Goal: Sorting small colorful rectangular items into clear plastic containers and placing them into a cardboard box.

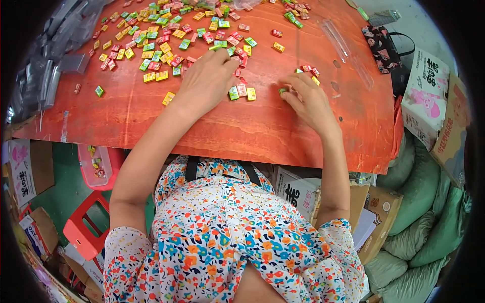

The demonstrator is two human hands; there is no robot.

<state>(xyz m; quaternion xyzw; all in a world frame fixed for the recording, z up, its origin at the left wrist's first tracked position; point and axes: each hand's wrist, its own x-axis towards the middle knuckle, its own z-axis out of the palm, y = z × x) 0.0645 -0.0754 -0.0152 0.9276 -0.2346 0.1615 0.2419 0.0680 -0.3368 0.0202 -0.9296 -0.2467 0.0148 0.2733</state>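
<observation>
Small flat boxes in red, yellow and green [165, 47] lie scattered over the red wooden table [242, 129]. My left hand [208, 78] reaches over the near edge of this spread, its fingers curled down among the boxes. Its fingertips are partly hidden, and a green box [219, 45] shows just beyond them. To the right, my right hand [306, 98] pinches a small green box [282, 91] between thumb and finger, close to the tabletop. Several boxes [306, 68] lie just past its knuckles. Between my hands, a green, a red and a yellow box [251, 94] form a short row.
Clear plastic sleeves [48, 83] are heaped at the table's left edge; long clear strips [348, 53] lie at the right. Beyond stand a black flowered bag [380, 48], cartons [427, 93] and green sacks [417, 187]. A red stool [83, 227] and a plastic tub [96, 177] are lower left.
</observation>
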